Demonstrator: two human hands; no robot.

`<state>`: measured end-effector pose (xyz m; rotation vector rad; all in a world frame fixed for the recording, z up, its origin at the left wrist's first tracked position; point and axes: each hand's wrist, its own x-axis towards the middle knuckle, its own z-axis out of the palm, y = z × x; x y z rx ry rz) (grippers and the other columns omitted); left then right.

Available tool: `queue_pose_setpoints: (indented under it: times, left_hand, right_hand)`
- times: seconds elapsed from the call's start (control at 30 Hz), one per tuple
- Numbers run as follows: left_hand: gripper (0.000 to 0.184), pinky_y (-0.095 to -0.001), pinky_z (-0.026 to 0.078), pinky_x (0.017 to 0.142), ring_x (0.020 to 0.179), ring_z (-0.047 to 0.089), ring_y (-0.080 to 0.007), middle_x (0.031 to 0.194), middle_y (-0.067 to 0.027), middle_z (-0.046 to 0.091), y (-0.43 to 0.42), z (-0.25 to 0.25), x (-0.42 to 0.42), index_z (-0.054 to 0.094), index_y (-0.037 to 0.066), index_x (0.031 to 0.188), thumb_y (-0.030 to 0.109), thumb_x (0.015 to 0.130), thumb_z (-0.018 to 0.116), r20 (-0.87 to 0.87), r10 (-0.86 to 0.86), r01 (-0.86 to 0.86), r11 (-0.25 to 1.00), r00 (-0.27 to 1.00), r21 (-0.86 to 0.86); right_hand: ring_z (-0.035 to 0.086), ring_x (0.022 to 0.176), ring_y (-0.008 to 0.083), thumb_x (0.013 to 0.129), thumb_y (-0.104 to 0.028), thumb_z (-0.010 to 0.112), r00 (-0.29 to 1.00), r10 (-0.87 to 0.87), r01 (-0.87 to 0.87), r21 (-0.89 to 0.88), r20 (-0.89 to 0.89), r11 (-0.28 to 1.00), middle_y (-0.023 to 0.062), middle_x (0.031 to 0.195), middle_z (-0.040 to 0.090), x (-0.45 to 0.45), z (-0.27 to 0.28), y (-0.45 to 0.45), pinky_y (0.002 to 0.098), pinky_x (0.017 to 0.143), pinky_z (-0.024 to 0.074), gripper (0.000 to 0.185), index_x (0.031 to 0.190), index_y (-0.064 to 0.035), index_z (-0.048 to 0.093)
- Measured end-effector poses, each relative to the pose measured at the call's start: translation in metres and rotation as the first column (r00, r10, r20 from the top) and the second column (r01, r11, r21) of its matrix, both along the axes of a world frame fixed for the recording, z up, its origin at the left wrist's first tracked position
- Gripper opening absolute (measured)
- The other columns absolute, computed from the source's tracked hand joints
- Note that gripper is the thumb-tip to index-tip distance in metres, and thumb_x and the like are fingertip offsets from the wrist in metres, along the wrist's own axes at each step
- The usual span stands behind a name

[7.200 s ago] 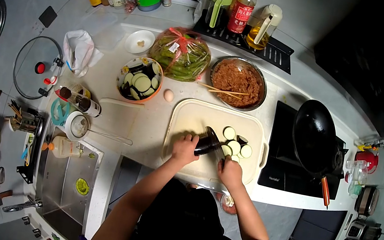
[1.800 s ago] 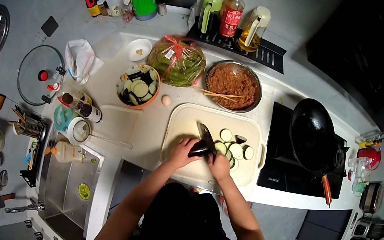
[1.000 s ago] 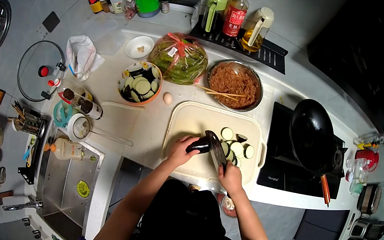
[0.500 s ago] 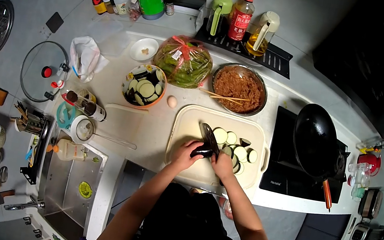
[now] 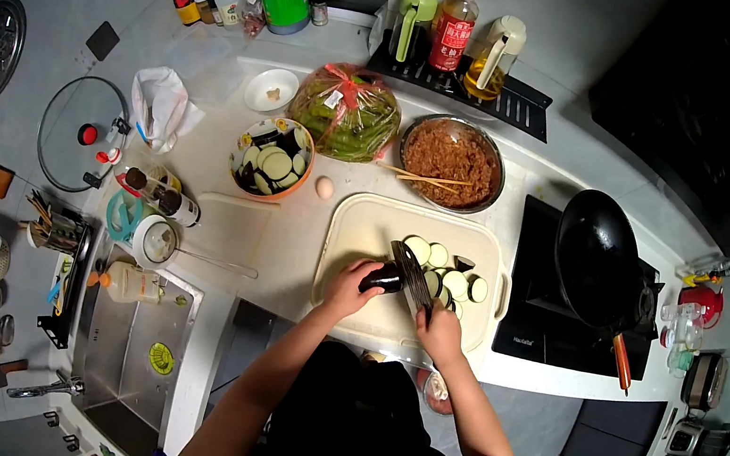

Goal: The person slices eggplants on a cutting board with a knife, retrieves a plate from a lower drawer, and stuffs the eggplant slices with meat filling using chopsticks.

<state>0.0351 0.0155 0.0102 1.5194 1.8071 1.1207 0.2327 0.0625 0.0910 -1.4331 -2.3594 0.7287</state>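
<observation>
My left hand (image 5: 349, 290) is closed round a dark eggplant (image 5: 384, 278) lying on the cream cutting board (image 5: 367, 217). In my right hand (image 5: 440, 329) is the handle of a kitchen knife (image 5: 412, 277). Its dark blade slants across the board, just right of the eggplant's end. Pale eggplant slices (image 5: 455, 285) with dark skin lie in a loose group right of the blade. More cut eggplant fills a patterned bowl (image 5: 303, 183) to the upper left. An egg (image 5: 324, 187) rests between that bowl and the board.
Behind the board are a steel bowl (image 5: 404, 153) of brown minced filling with chopsticks (image 5: 430, 179) and a bag of green vegetables (image 5: 345, 115). A black wok (image 5: 595, 255) sits on the cooktop (image 5: 526, 325) at right. The sink (image 5: 127, 372) is at lower left.
The knife and my right hand have shifted right, away from the eggplant's end. My left hand still holds the eggplant, moved slightly left. The whole view has shifted a little.
</observation>
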Motion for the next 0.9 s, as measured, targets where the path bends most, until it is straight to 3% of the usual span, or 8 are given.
queue_pose_setpoints:
  times: [0.43, 0.57, 0.73, 0.83, 0.9]
  left_hand:
    - [0.045, -0.0358, 0.043, 0.083, 0.098, 0.052, -0.0284, 0.112, -0.0077, 0.054, -0.003, 0.010, 0.002, 0.055, 0.014, 0.111, 0.023, 0.069, 0.070, -0.118, 0.005, -0.003, 1.000, 0.993, 0.014]
    - [0.046, -0.0360, 0.043, 0.083, 0.098, 0.052, -0.0289, 0.112, -0.0078, 0.054, -0.003, 0.008, 0.002, 0.055, 0.014, 0.112, 0.024, 0.070, 0.069, -0.117, 0.020, -0.017, 0.999, 0.993, 0.028]
    - [0.047, -0.0372, 0.043, 0.082, 0.098, 0.052, -0.0308, 0.112, -0.0100, 0.053, -0.002, 0.002, 0.005, 0.053, 0.012, 0.114, 0.023, 0.071, 0.069, -0.067, 0.034, -0.030, 0.998, 0.997, 0.051]
    - [0.048, -0.0380, 0.044, 0.081, 0.098, 0.052, -0.0319, 0.112, -0.0121, 0.053, -0.004, 0.003, 0.003, 0.051, 0.012, 0.116, 0.022, 0.071, 0.068, -0.076, 0.070, -0.067, 0.997, 0.995, 0.040]
    - [0.049, -0.0383, 0.044, 0.081, 0.099, 0.051, -0.0329, 0.112, -0.0138, 0.052, -0.004, 0.000, 0.005, 0.050, 0.011, 0.117, 0.021, 0.072, 0.068, -0.076, 0.088, -0.085, 0.995, 0.993, 0.048]
  right_hand:
    - [0.056, 0.059, 0.0412, 0.076, -0.019, 0.056, 0.995, 0.079, -0.075, -0.070, 0.068, 0.995, 0.0263, 0.063, 0.056, -0.020, -0.013, 0.018, 0.0467, 0.056, 0.0472, 0.026, 0.067, 0.0051, 0.057]
    - [0.057, 0.059, 0.0415, 0.077, -0.020, 0.055, 0.999, 0.023, -0.020, -0.102, 0.028, 0.995, 0.0256, 0.064, 0.056, -0.041, -0.063, 0.023, 0.0476, 0.057, 0.0470, 0.027, 0.065, 0.0049, 0.058]
    - [0.058, 0.060, 0.0399, 0.078, -0.020, 0.054, 1.000, 0.028, -0.027, -0.080, 0.009, 0.996, 0.0243, 0.063, 0.057, -0.043, -0.069, 0.024, 0.0475, 0.056, 0.0472, 0.024, 0.080, 0.0038, 0.054]
    - [0.057, 0.059, 0.0396, 0.078, -0.020, 0.055, 0.997, 0.033, -0.034, 0.006, 0.063, 0.999, 0.0241, 0.064, 0.058, -0.029, -0.061, 0.024, 0.0475, 0.056, 0.0471, 0.025, 0.079, 0.0043, 0.054]
    - [0.057, 0.061, 0.0394, 0.077, -0.020, 0.056, 0.995, -0.091, 0.093, -0.052, 0.050, 0.994, 0.0242, 0.066, 0.058, -0.011, -0.058, 0.026, 0.0474, 0.058, 0.0467, 0.024, 0.077, 0.0045, 0.054]
